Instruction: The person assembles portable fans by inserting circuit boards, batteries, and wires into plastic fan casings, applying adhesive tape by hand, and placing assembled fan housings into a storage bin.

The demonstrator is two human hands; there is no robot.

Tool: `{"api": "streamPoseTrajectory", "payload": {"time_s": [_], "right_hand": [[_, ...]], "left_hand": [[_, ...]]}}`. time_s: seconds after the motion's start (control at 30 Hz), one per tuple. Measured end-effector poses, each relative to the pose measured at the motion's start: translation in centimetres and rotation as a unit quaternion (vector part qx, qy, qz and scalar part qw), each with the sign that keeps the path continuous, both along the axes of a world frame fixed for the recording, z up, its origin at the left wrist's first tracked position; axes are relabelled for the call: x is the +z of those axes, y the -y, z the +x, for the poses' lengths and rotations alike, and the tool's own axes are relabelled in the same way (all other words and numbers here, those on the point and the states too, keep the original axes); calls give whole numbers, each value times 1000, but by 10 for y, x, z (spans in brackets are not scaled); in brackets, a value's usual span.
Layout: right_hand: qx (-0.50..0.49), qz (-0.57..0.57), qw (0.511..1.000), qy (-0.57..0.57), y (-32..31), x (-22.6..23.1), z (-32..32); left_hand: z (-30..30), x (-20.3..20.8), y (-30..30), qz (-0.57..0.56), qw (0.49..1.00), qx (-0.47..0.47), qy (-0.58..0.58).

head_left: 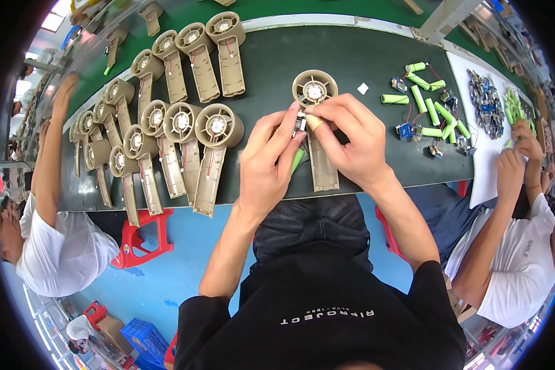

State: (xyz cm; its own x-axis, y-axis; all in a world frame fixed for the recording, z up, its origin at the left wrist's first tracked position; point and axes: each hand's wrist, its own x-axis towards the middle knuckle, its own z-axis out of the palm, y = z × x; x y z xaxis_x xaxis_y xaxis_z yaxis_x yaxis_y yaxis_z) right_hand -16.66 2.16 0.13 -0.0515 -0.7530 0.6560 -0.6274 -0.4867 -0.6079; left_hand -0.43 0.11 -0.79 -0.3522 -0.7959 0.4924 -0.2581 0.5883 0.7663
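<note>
– Over the dark green table (370, 163), what do your hands have?

– Small electronic part (299, 126), black and white, up between your fingertips. It's right in front of the beige fan housing (315, 89), just below the fan ring, above the top of the handle.

– Grip?

– Left hand (266, 151): thumb and fingers clamped on the part. Right hand (354, 139): thumb and index finger together, pinching it at its upper right edge; exact contact is covered. Yellow finger cot (314, 121) on your right thumb.

– Anything under your left hand?

– 1 green battery cell (297, 160), partly hidden, beside the handle. Can't tell if your fingers touch it.

– To your left?

– More beige fan housings (218, 126) in 2 curving rows, handles mostly toward you, red wires along many.

– Right?

– White scrap (362, 89) near the housing, then a loose cluster of green cells (418, 98) wired to small circuit boards (404, 131). Past that, a white sheet (465, 71) bearing a heap of boards (487, 106). 1 co-worker's hands (526, 140) are there, by a pile of green cells.
</note>
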Motion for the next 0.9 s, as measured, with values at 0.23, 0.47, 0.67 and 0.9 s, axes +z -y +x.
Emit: {"api": "streamPoseTrajectory", "payload": {"time_s": [0.23, 0.47, 0.67, 0.9], "right_hand": [[-10, -28, 996, -90, 1, 3, -1], [8, -60, 992, -109, 4, 1, -2], [12, -74, 991, -109, 1, -1, -4], [11, -88, 989, -121, -1, -6, -6]], "left_hand": [[-1, -2, 0, -55, 998, 1, 34], [1, -1, 3, -73, 996, -14, 55], [3, 3, 4, -65, 995, -44, 55], [3, 4, 6, -63, 995, -68, 47]]}}
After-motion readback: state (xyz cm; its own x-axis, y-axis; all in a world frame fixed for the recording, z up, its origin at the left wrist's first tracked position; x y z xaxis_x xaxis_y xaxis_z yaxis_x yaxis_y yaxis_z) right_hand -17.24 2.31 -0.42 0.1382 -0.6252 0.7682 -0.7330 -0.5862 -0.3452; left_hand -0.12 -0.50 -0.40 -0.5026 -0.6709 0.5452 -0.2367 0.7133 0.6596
